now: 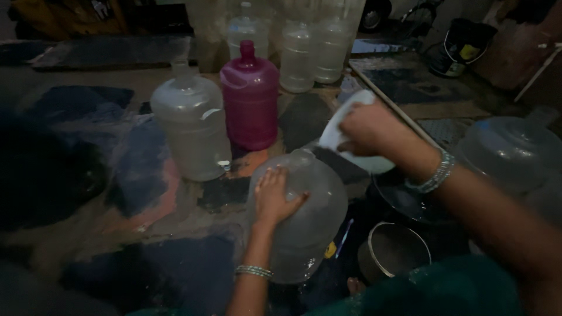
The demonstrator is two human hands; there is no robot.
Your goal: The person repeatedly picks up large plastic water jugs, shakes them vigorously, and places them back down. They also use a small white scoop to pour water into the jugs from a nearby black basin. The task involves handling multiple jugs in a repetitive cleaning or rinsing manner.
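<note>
Near the middle of the scene, low on the wet floor [146,199], a large clear water jug [304,225] leans with its neck pointing up and away toward the far right. Its long axis runs from the near bottom, close to the person's body, to the mouth at the far end. The left hand [274,196] lies flat on the jug's upper shoulder, fingers spread and pressing, steadying it rather than gripping. The right hand [366,129] is clenched around a white scoop [345,137], tipped just above and beside the jug's mouth, so the scoop's lip meets the neck from the far right. The right hand is the nearer one to the mouth; the left sits further down the body. A pink jug [250,96] and another clear jug [193,131] stand upright to the far left, well apart. A round metal pot [393,251] rests near right, beside the tilted jug.
</note>
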